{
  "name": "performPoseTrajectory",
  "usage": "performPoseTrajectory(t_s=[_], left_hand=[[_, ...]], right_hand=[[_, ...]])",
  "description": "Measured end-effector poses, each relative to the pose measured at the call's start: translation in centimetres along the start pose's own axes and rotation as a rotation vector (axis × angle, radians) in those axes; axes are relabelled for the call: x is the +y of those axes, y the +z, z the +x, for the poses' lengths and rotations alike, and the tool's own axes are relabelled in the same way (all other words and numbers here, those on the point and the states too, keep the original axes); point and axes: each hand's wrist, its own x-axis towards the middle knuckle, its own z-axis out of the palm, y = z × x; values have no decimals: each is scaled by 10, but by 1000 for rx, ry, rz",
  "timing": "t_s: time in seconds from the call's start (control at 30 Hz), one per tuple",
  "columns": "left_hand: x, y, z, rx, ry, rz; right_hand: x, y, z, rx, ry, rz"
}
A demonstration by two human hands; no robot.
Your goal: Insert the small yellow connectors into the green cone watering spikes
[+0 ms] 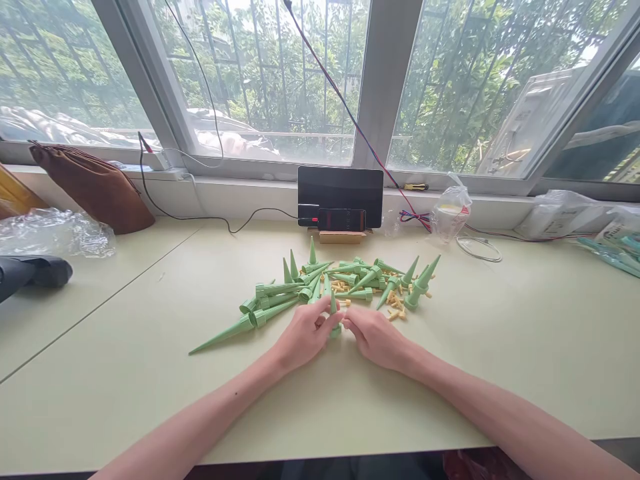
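Note:
My left hand (306,333) is closed around a green plastic watering spike (333,303) that stands with its point up on the table. My right hand (376,335) is just right of this spike, thumb and fingers pinched together; whatever is between them is too small to make out. A small yellow plug (345,303) shows beside the spike, just above my right fingertips. Beyond my hands lies a loose pile of green spikes (277,300), some upright. Several small yellow plugs (396,308) are scattered among them.
A black tablet (340,183) leans at the window, with a phone (343,219) before it on a cardboard stand (343,237). Cables (260,212) run along the back. A brown pouch (93,187) and clear plastic wrap (60,230) lie left; plastic bags (557,213) lie right.

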Motion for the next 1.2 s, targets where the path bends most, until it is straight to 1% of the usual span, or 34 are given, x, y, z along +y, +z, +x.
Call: performPoseTrajectory(t_s=[0.2, 0.4, 0.53, 0.63, 0.73, 0.83, 0.9, 1.03, 1.2], left_hand=[[0, 0, 1, -13, 51, 44], [1, 1, 1, 33, 134, 105], [4, 0, 1, 51, 141, 84], [8, -2, 2, 52, 85, -33], [12, -4, 3, 91, -35, -168], [14, -5, 5, 146, -118, -217], [13, -6, 6, 154, -152, -225], [12, -7, 5, 118, -188, -223], [13, -6, 4, 78, -181, -207]], right_hand=[[-1, -2, 2, 24, 59, 99], [-2, -5, 4, 62, 101, 199], [-1, -5, 5, 103, 117, 218], [0, -5, 5, 151, 134, 209], [2, -6, 5, 192, 155, 196], [1, -7, 5, 218, 144, 196], [1, -7, 5, 226, 128, 197], [-1, -8, 4, 241, 95, 189], [-4, -10, 3, 259, 86, 204]])
